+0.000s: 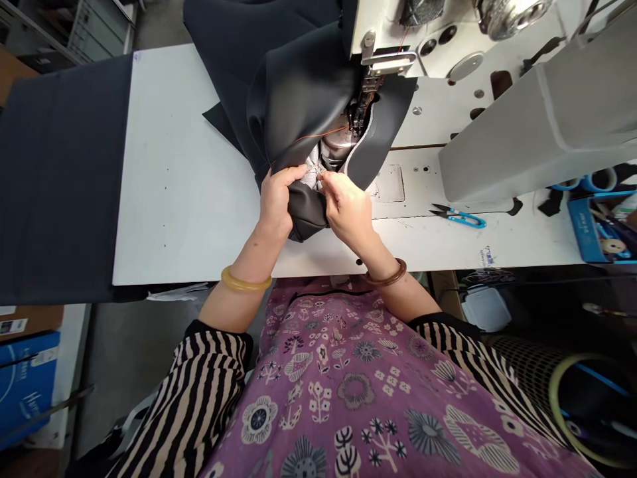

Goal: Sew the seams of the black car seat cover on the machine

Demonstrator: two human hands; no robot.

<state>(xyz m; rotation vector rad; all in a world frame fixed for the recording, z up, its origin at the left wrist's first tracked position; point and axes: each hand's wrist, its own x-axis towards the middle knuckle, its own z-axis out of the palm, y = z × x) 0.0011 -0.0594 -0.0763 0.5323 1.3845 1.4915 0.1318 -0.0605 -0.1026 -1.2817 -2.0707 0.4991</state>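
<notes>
A large piece of black leather-like material (pixel 308 86) is bunched under the sewing machine's head. My left hand (pixel 277 199) is closed on its near folded edge, thumb on the whitish backing (pixel 312 159). Beside it, my right hand (pixel 347 204) pinches at the same opening; a small, thin, pale item shows at its fingertips, too small to name. The hands are slightly apart, with a dark fold between them. Just beyond the fingers are the rounded metal arm end (pixel 339 143) and the presser foot (pixel 357 118). An orange thread (pixel 323 135) runs across the material to the needle area.
Blue-handled thread snips (pixel 460 216) lie on the white table (pixel 169 172) to the right. Further right stands a blue box (pixel 586 229) of small tools. The machine's grey body (pixel 537 126) fills the upper right. Dark material (pixel 60 179) hangs over the table's left end.
</notes>
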